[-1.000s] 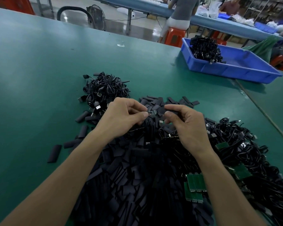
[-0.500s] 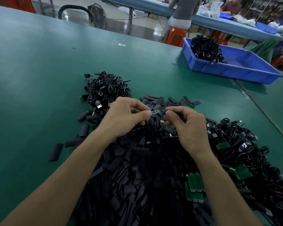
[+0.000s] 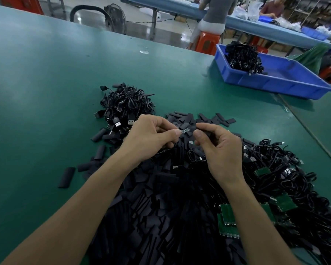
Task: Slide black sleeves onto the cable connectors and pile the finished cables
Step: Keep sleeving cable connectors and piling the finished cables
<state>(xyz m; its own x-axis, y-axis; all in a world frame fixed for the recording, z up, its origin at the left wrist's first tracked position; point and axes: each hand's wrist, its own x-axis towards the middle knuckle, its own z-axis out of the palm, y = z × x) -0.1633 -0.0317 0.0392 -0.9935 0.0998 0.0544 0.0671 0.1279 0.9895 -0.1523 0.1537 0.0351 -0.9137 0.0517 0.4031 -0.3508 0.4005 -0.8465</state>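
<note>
While the connector (image 3: 185, 130) sits pinched in the left hand's (image 3: 151, 138) fingertips, the right hand (image 3: 222, 150), just right of it and not touching, pinches a sleeve (image 3: 210, 135) that is not yet on. A clean slide probably needs the sleeve mouth squared to the connector and a light pinch, so the tube stays open. Up and left of the connector lies the finished pile (image 3: 126, 104). Loose sleeves (image 3: 161, 217) heap below it, with bare cables (image 3: 285, 178) to the lower right.

Both bare forearms reached forward and converged, the left hand (image 3: 151, 138) pinching a small dark cable connector with silvery contacts (image 3: 184, 130) between thumb and forefinger, the right hand (image 3: 220, 148) just opposite, fingers curled, pinching a flat black sleeve (image 3: 208, 133).
</note>
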